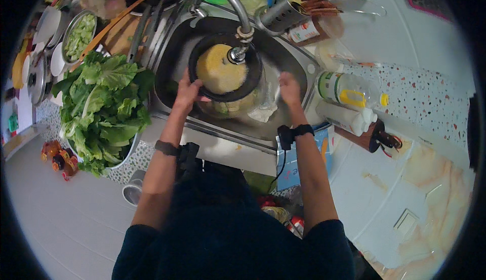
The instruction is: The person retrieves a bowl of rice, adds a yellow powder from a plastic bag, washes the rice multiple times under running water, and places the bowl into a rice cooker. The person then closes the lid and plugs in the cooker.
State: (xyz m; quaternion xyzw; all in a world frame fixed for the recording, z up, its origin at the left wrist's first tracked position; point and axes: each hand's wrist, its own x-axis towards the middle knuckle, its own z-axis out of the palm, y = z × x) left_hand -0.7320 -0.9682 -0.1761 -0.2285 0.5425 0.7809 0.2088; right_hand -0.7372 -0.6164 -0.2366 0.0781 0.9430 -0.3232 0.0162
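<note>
A round dark pot (193, 58) holds pale yellow grains (218, 69), possibly millet, inside the steel sink (178, 44). My left hand (188, 92) grips the pot's near left rim, thumb over the edge. The curved metal faucet (237, 4) arches over the pot, its nozzle (237, 55) above the grains. My right hand (289, 88) is apart from the pot, by the sink's right wall. Its fingers look curled and blurred; nothing shows in them. Below the pot lie a clear plastic item and a crumpled white piece (262, 113).
Leafy greens (106, 109) heap over a basin left of the sink. Beyond them are a bowl of chopped green vegetable (80, 37) and a wooden spatula (114, 23). A perforated utensil holder (283, 14), a clear bottle (349, 88) and a white bottle (343, 116) line the right side.
</note>
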